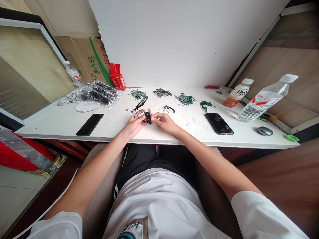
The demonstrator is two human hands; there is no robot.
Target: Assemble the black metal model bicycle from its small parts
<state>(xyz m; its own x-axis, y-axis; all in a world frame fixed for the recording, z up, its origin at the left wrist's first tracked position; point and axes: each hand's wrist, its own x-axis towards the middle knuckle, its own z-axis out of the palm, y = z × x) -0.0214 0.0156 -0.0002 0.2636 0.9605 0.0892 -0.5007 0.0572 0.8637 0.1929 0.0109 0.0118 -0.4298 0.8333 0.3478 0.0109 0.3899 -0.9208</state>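
A small black model bicycle (148, 118), partly put together, is between my two hands above the front part of the white table (119, 129). Its fingers curled around the frame, my left hand (134, 125) grips the model from the left. Thumb and fingertips of my right hand (164, 122) pinch the dark round end of it. One wheel tilts up beyond my left fingers; the parts under my fingertips are hidden. Just past my right hand lies a curved black piece (169, 108) that looks like a mudguard.
Piles of green parts (185, 99) and black parts (161, 92) lie farther back. Bagged black parts (99, 93) rest at the left. Phones (90, 124) (219, 123) flank my hands. Bottles (266, 101) (236, 94) and a mouse (265, 131) stand at the right.
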